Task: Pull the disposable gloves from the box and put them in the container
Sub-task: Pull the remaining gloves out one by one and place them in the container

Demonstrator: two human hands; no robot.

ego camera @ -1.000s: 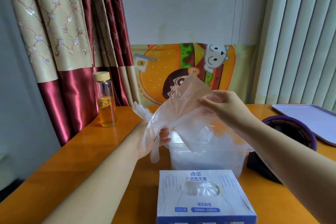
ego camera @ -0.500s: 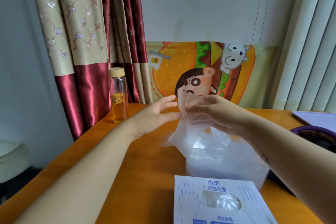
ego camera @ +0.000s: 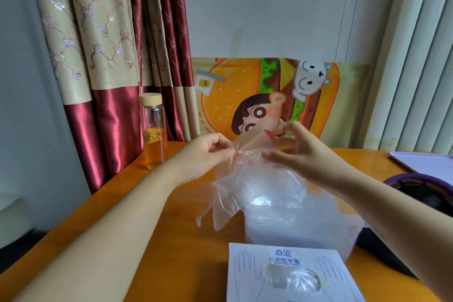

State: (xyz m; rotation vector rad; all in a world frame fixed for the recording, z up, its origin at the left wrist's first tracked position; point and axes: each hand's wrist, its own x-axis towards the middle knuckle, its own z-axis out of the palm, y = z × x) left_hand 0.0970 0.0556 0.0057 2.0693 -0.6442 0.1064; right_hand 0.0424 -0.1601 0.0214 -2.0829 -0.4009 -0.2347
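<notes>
The left hand [ego camera: 208,154], open a moment ago, now pinches one edge of the glove [ego camera: 247,179]; the right hand [ego camera: 301,154], at its 3 o'clock, pinches the other edge. The glove hangs over the container [ego camera: 282,223], 12 o'clock from the box [ego camera: 289,274], probably ready for lowering.

Glass bottle [ego camera: 153,133] with amber liquid upright on orange tabletop [ego camera: 152,240], near red-beige curtain [ego camera: 98,56]; cartoon burger poster [ego camera: 257,95] against wall; lavender tray [ego camera: 426,163] far right.

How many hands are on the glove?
2. The left hand pinches the left edge of the glove. The right hand holds its top edge, though that grip is blurred. Both are above the container.
</notes>
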